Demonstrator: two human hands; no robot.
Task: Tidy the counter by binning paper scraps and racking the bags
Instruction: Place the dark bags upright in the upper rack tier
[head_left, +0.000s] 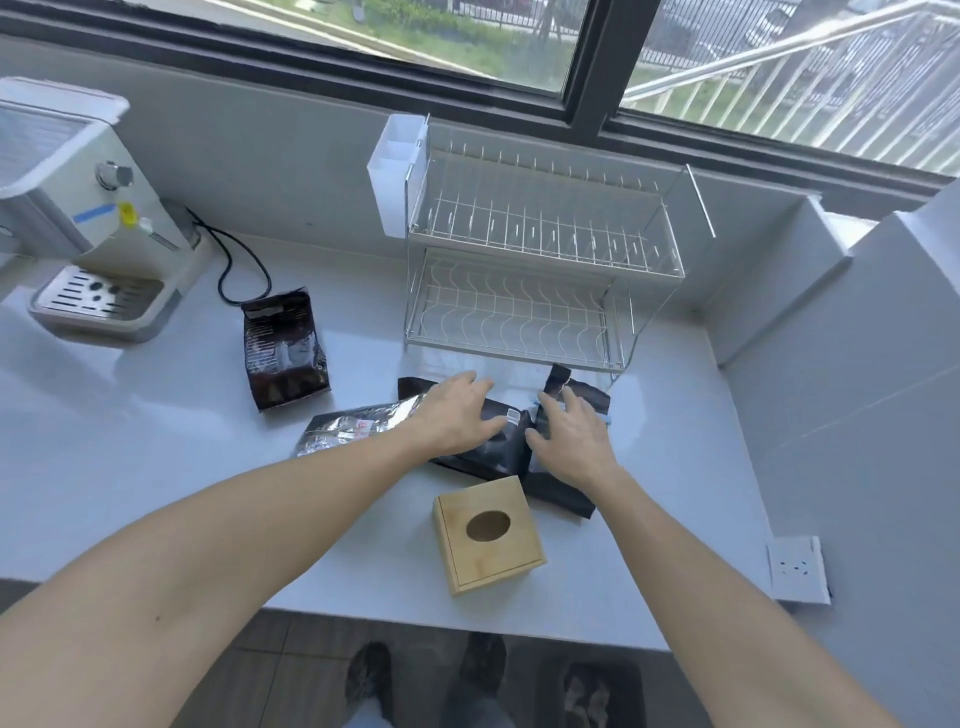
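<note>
Both bare forearms reach forward from the near edge of the white counter (156, 415). Just short of the fingers sits a wooden tissue box (489, 535) with an oval hole in its top. The left hand (457, 415) lies flat on a black bag (493, 441), fingers (480, 387) spread and loose, gripping nothing. The right hand (571, 436) rests palm-down on a second black bag (561, 486) alongside, fingers likewise splayed and not closed on it. Left of the left fingers a silver foil bag (353, 428) lies partly under the wrist, and farther left a dark brown bag (284, 348) lies on its own. Beyond the fingertips stands a two-tier wire rack (540, 270), both tiers bare, with a white caddy (397, 171) hung on its left end. Far left stands a coffee machine (88, 218), its black cord (244, 270) looping across the counter. Open counter lies between the brown bag and the near edge. Right of the fingers a grey wall closes in, carrying a socket (795, 569). Behind the rack, a window (467, 41) spans the wall.
</note>
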